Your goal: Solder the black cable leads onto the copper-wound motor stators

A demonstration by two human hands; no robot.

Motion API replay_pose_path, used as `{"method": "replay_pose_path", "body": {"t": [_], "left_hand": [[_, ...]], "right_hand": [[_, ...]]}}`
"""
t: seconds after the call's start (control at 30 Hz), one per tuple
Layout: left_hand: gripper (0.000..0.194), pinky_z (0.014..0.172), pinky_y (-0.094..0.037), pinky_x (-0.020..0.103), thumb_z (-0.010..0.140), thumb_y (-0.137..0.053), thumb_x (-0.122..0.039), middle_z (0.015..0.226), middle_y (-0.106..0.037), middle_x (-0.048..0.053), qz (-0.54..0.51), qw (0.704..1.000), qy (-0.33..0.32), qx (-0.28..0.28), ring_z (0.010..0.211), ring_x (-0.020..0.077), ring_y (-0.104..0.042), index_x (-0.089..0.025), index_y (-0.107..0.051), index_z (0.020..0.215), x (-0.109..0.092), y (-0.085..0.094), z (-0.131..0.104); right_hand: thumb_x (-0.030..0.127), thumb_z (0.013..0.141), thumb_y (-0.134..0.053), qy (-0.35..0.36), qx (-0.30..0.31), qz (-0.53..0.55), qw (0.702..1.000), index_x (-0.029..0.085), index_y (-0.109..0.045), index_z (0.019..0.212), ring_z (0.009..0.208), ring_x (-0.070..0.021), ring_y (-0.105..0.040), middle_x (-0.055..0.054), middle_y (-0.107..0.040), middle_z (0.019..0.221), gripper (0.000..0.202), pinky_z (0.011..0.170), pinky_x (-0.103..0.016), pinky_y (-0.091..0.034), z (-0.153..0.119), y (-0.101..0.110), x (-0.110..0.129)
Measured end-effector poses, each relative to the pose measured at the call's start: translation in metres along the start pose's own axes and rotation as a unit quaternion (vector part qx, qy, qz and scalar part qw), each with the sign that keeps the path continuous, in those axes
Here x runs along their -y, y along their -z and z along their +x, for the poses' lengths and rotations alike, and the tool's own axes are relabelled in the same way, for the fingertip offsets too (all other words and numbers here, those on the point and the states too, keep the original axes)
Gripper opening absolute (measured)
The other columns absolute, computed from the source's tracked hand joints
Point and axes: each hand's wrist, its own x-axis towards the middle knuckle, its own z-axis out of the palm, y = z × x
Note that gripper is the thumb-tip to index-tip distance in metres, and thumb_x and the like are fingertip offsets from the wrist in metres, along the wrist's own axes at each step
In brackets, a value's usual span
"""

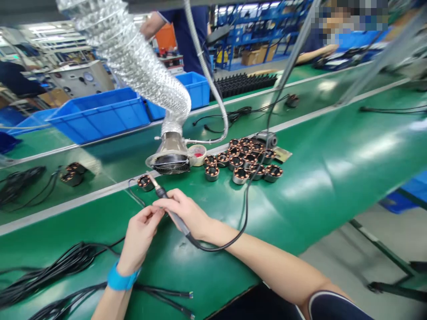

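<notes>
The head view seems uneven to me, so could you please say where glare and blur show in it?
In the head view, pale glare streaks the green worktop right of the copper-wound stators; the same view's right edge looks smeared, while the left hand and right hand look clearer.

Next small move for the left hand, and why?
Probably shift the left hand forward to steady the lone copper-wound ring beside the fan hood: neither hand touches that ring, while the soldering iron in the right hand points toward it, tip close by in this view.
</notes>
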Motion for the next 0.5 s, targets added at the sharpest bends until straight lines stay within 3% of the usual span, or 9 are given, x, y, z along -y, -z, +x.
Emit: {"method": "replay_pose_path", "body": {"t": [0.2, 0.37, 0.5], "left_hand": [[0.035, 0.049, -0.032, 0.02, 0.08, -0.071, -0.051, 0.058, -0.043, -0.005, -0.005, 0.999, 0.026, 0.042, 0.053, 0.0099, -0.038, -0.018, -0.062, 0.085, 0.003, 0.007, -0.003], [0.04, 0.041, -0.018, 0.017, 0.07, -0.081, -0.048, 0.063, -0.033, -0.008, -0.097, 0.986, 0.108, 0.076, 0.05, 0.0056, -0.019, -0.016, -0.059, 0.078, 0.01, 0.008, 0.002], [0.043, 0.042, -0.013, 0.017, 0.071, -0.078, -0.052, 0.062, -0.03, -0.009, -0.116, 0.984, 0.111, 0.072, 0.049, 0.0045, -0.017, -0.015, -0.057, 0.077, 0.008, 0.003, 0.004]], "right_hand": [[0.016, 0.088, -0.061, -0.039, 0.006, -0.057, 0.998, 0.027, -0.06, 0.123, 0.091, -0.0152, -0.054, -0.003, -0.052, 0.104, 0.037, 0.08, -0.023, -0.048, -0.001, 0.004, 0.006], [0.013, 0.087, -0.06, -0.014, 0.023, -0.056, 0.998, 0.026, -0.058, 0.125, 0.09, -0.0153, -0.053, -0.004, -0.052, 0.107, 0.04, 0.081, -0.024, -0.048, -0.007, -0.001, -0.001], [0.015, 0.091, -0.054, -0.024, -0.016, -0.028, 0.999, 0.027, -0.06, 0.122, 0.091, -0.015, -0.054, -0.003, -0.052, 0.104, 0.034, 0.082, -0.025, -0.048, -0.009, -0.007, -0.007]]}}
